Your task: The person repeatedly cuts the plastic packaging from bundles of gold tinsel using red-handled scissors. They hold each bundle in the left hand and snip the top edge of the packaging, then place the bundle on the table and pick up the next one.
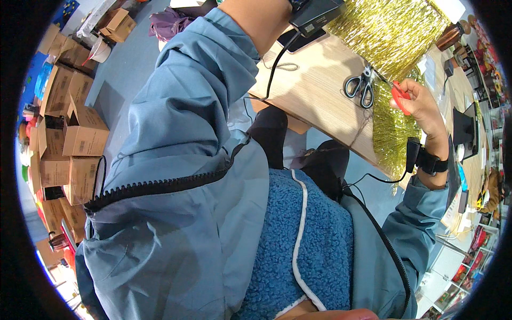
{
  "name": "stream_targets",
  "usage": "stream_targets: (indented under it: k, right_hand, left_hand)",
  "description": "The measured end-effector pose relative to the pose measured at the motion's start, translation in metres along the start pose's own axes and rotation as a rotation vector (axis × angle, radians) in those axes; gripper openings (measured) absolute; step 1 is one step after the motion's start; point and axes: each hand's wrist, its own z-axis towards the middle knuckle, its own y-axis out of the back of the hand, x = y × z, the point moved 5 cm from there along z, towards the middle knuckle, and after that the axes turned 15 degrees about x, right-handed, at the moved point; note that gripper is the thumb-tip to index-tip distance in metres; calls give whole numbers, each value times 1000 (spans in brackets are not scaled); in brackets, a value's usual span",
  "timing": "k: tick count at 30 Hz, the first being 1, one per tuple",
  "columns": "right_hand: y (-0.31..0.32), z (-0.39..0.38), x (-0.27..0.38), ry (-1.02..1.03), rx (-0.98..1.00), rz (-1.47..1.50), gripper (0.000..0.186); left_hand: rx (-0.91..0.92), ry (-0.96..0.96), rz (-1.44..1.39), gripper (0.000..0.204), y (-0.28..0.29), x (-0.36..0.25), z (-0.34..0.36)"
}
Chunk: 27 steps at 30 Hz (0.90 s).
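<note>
Right hand (421,106) curled closed round the loops of red-handled scissors (400,98), blades lying against gold tinsel fringe (392,34) spread over the wooden surface (309,80). Left hand runs past the upper edge; grip cannot be told. 1 black-and-grey pair of scissors (365,81) lies just beside the fringe.

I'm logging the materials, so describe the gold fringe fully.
The gold fringe has thin, shiny strands that look like metallic foil. Its broad part spreads over the far side of the wooden table; a narrower length runs past the right hand and over the near edge, strands loose. Dark-handled scissors lie beside it; whether the red-handled tool in that hand touches it is unclear.
</note>
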Motion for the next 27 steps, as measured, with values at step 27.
stream_targets:
  k: [27]
  right_hand:
    - [-2,15,-5,133,-109,-26,47]
  left_hand:
    - [-4,-22,-55,39,-2,14,17]
